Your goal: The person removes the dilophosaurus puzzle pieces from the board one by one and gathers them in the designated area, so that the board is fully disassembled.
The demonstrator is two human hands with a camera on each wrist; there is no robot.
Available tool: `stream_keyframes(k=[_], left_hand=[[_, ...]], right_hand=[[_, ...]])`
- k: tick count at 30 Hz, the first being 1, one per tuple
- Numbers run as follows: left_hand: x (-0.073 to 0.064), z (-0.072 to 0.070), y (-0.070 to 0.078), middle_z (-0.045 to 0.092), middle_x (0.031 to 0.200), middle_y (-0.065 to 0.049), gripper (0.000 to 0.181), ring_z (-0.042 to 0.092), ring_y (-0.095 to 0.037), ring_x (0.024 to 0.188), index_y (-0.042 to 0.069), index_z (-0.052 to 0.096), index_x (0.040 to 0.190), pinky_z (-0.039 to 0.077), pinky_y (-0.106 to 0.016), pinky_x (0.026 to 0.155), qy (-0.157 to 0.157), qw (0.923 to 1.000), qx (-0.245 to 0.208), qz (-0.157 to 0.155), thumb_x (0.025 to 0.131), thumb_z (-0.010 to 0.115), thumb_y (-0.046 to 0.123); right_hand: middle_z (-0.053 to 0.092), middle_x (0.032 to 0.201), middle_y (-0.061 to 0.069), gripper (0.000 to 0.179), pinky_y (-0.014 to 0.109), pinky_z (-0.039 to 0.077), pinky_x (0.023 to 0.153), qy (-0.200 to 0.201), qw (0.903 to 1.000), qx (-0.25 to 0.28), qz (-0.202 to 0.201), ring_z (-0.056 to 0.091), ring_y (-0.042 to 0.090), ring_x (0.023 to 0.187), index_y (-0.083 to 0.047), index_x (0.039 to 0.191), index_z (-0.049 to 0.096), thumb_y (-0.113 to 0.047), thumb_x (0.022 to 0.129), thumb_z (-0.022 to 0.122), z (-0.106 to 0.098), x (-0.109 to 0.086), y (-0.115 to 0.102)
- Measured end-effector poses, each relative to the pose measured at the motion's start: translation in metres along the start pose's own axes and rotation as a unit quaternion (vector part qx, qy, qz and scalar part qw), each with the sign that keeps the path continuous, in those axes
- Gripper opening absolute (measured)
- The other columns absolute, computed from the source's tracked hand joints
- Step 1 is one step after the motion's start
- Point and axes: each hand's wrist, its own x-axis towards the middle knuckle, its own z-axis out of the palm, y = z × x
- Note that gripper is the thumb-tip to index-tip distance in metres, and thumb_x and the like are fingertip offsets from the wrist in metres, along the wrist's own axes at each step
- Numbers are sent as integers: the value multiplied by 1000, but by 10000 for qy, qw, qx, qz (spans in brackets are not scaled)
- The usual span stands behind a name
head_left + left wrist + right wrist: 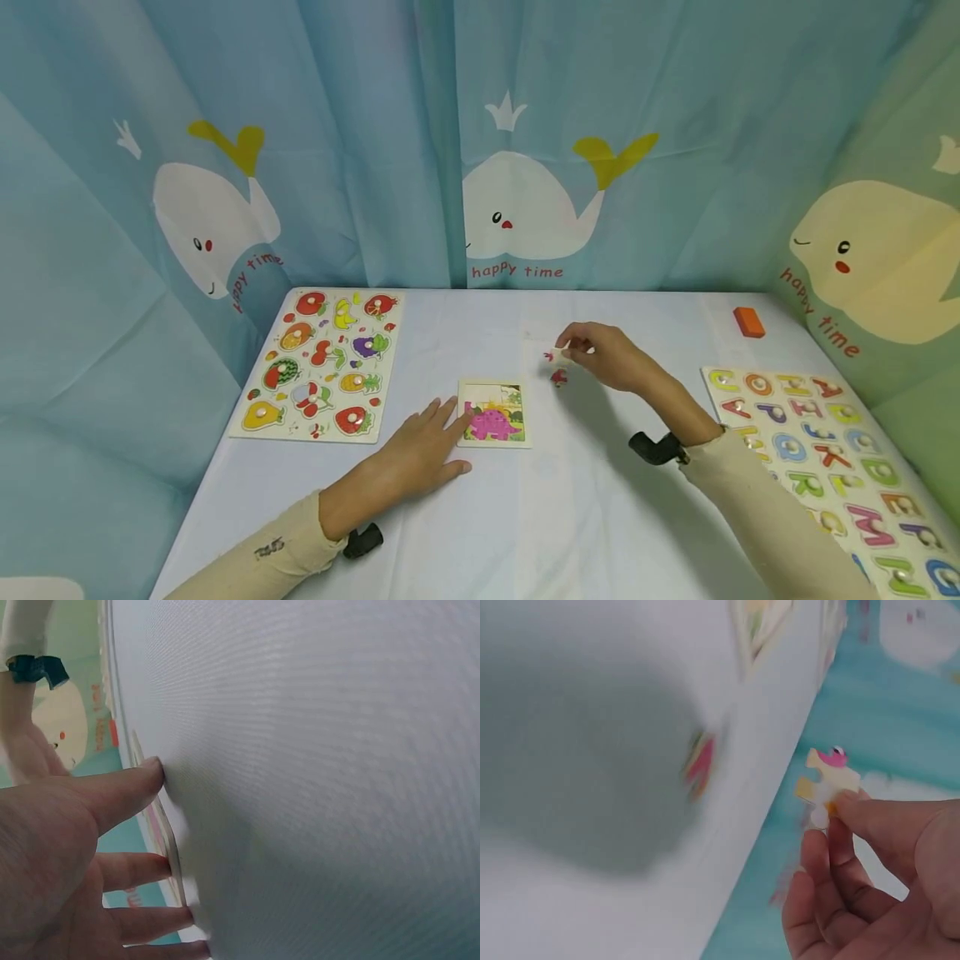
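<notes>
A small jigsaw piece (838, 777), cream with a bit of pink, is pinched between the thumb and fingers of my right hand (606, 357), raised over the table. Below it, another jigsaw piece (558, 377) with red on it lies on the cloth. My left hand (420, 454) lies with fingers spread at the left edge of a square puzzle board (527, 433), its index fingertip on the picture. That picture shows a pink dinosaur (491, 424), with a pale unfilled area in its upper part.
A fruit peg puzzle (390, 358) lies at the left and an alphabet peg puzzle (817, 492) at the right. An orange block (748, 322) sits near the back right. A blue curtain (360, 167) with whales hangs behind the table.
</notes>
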Motion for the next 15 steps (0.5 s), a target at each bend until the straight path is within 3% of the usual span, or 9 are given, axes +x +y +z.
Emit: stream_keyframes(k=[7, 10, 15], left_hand=[[-1, 0, 0, 35, 168, -23, 73, 34, -46, 154, 8, 44, 160, 40, -62, 119, 2, 10000, 11, -20, 102, 68, 44], [0, 0, 0, 35, 168, -22, 73, 34, -46, 155, 8, 45, 160, 39, -62, 119, -4, 10000, -1, -29, 102, 69, 44], [-1, -1, 1, 34, 169, -22, 73, 34, -45, 155, 8, 44, 161, 39, -62, 119, -31, 10000, -4, -37, 102, 68, 44]], right_hand=[[73, 100, 10, 13, 34, 50, 78, -692, 9933, 239, 889, 58, 20, 91, -1, 111, 73, -7, 104, 64, -23, -16, 44], [72, 103, 11, 14, 33, 49, 78, -948, 9890, 396, 1064, 57, 20, 93, 0, 112, 73, -9, 104, 65, -26, -20, 56], [70, 99, 11, 13, 35, 48, 78, -885, 9887, 335, 1159, 55, 20, 91, 0, 110, 73, -7, 102, 67, -20, -23, 67]])
